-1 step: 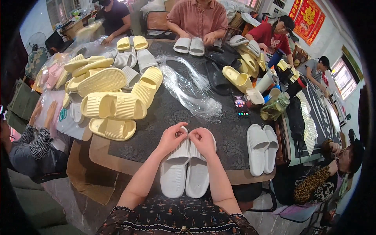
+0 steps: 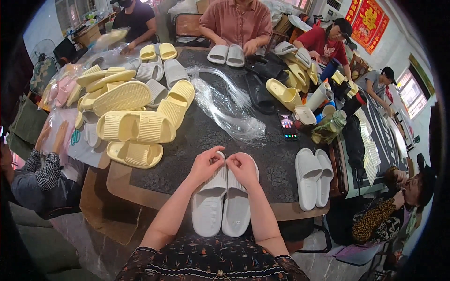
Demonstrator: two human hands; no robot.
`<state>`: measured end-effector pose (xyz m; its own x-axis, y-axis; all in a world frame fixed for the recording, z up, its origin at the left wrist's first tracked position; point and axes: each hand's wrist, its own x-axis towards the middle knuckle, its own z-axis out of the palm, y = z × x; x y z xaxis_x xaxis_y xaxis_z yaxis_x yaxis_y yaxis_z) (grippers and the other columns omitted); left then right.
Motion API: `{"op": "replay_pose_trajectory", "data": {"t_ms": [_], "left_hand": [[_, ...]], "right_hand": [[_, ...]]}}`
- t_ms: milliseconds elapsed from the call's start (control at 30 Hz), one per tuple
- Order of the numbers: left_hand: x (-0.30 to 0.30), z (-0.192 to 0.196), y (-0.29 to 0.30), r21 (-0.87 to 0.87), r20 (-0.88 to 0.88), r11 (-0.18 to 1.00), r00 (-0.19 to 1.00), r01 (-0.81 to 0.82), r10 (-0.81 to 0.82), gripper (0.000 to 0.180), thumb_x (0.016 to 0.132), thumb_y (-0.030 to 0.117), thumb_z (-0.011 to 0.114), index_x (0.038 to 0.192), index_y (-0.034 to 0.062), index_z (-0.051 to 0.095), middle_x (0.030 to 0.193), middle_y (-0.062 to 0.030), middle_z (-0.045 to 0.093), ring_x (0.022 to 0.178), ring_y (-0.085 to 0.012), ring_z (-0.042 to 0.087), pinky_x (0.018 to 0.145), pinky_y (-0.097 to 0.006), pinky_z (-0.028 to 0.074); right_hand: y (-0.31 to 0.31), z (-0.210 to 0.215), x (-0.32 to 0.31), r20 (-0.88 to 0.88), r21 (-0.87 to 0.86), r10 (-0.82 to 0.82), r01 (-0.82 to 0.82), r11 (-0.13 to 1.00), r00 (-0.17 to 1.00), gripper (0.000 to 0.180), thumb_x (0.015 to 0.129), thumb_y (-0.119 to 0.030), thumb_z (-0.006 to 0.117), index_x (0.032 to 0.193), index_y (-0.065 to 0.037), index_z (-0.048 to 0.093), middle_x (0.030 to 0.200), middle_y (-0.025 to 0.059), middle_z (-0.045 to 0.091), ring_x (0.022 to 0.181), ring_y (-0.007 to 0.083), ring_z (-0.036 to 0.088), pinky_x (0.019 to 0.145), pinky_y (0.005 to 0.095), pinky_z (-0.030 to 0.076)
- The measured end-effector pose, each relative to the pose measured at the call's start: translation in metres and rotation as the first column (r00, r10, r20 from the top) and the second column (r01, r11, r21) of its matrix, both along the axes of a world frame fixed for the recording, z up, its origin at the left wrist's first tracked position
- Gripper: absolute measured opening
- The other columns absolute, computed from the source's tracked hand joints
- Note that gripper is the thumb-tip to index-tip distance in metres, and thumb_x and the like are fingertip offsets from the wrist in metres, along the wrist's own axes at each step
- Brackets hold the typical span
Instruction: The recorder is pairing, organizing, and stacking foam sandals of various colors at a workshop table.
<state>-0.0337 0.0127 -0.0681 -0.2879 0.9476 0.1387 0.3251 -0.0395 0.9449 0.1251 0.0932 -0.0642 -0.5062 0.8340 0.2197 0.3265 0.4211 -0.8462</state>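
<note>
A pair of pale grey slide slippers (image 2: 206, 214) lies side by side at the table's near edge, heels toward me. Over the ribbed strap of the left one rests my left hand (image 2: 207, 166), thumb and finger pinched together. My right hand (image 2: 242, 170) makes a like pinch above the other strap, close beside it. Whatever thin thing the fingertips may hold between the two slippers is too small to make out. Past my hands, a bundle of clear plastic strands (image 2: 220, 110) is spread across the dark patterned tabletop (image 2: 183, 164).
Yellow slippers (image 2: 136, 126) are heaped at the left. Another grey pair (image 2: 308, 180) stands at the right edge. Behind it are a phone (image 2: 287, 125), a glass jar (image 2: 329, 127) and black slippers (image 2: 259, 93). A co-worker across the table handles grey slippers (image 2: 226, 55); others sit around.
</note>
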Motion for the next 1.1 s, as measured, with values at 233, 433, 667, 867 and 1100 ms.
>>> {"op": "replay_pose_trajectory", "data": {"t_ms": [233, 433, 667, 867, 1100], "left_hand": [[0.0, 0.002, 0.0, -0.019, 0.073, 0.999, 0.997, -0.027, 0.029, 0.037, 0.087, 0.006, 0.065, 0.123, 0.0057, 0.06, 0.086, -0.0014, 0.068, 0.074, -0.0062, 0.06, 0.07, -0.024, 0.051], [-0.009, -0.013, -0.004, 0.098, 0.144, 0.972, 0.97, -0.213, 0.198, 0.033, 0.086, 0.008, 0.065, 0.118, 0.005, 0.062, 0.089, -0.0046, 0.067, 0.076, -0.0116, 0.062, 0.071, -0.028, 0.051], [-0.061, 0.023, -0.033, 0.297, -0.122, 0.665, 0.663, -0.685, 0.738, 0.051, 0.083, 0.011, 0.068, 0.13, 0.0024, 0.05, 0.126, -0.0167, 0.051, 0.117, -0.0269, 0.048, 0.1, -0.041, 0.038], [-0.094, 0.043, -0.019, 0.282, -0.457, 0.576, 0.42, -0.767, 0.784, 0.089, 0.08, 0.031, 0.073, 0.148, 0.0003, 0.023, 0.143, -0.028, 0.034, 0.136, -0.0447, 0.025, 0.113, -0.053, 0.017], [-0.157, 0.02, -0.024, 0.073, -0.464, 0.457, 0.375, -0.886, 0.802, 0.09, 0.082, 0.049, 0.07, 0.147, 0.0005, 0.03, 0.143, -0.0301, 0.038, 0.134, -0.0451, 0.031, 0.11, -0.059, 0.02]], "right_hand": [[-0.001, 0.007, 0.001, -0.139, 0.142, -0.081, 0.1, 0.985, 0.987, 0.011, 0.081, -0.013, 0.071, 0.081, -0.003, 0.066, 0.075, 0.0071, 0.059, 0.07, 0.022, 0.056, 0.065, 0.0346, 0.045], [-0.03, 0.053, 0.021, -0.183, 0.252, -0.151, 0.195, 0.948, 0.971, 0.013, 0.079, -0.013, 0.075, 0.085, -0.005, 0.067, 0.075, 0.0074, 0.061, 0.072, 0.0224, 0.06, 0.067, 0.0343, 0.047], [-0.089, 0.063, 0.075, 0.499, 0.001, 0.224, -0.259, 0.966, 0.837, 0.048, 0.088, -0.051, 0.06, 0.09, -0.004, 0.069, 0.072, 0.0148, 0.067, 0.067, 0.0348, 0.065, 0.063, 0.0431, 0.051], [-0.098, 0.035, 0.047, 0.608, 0.148, 0.025, -0.144, 0.978, 0.793, 0.057, 0.085, -0.055, 0.063, 0.084, 0.002, 0.068, 0.067, 0.0198, 0.065, 0.066, 0.0364, 0.065, 0.061, 0.0445, 0.052], [-0.09, 0.021, 0.044, 0.503, 0.075, -0.053, 0.017, 0.997, 0.863, 0.042, 0.082, -0.039, 0.063, 0.068, 0.0, 0.067, 0.063, 0.0199, 0.063, 0.061, 0.0375, 0.064, 0.06, 0.0468, 0.051]]}}
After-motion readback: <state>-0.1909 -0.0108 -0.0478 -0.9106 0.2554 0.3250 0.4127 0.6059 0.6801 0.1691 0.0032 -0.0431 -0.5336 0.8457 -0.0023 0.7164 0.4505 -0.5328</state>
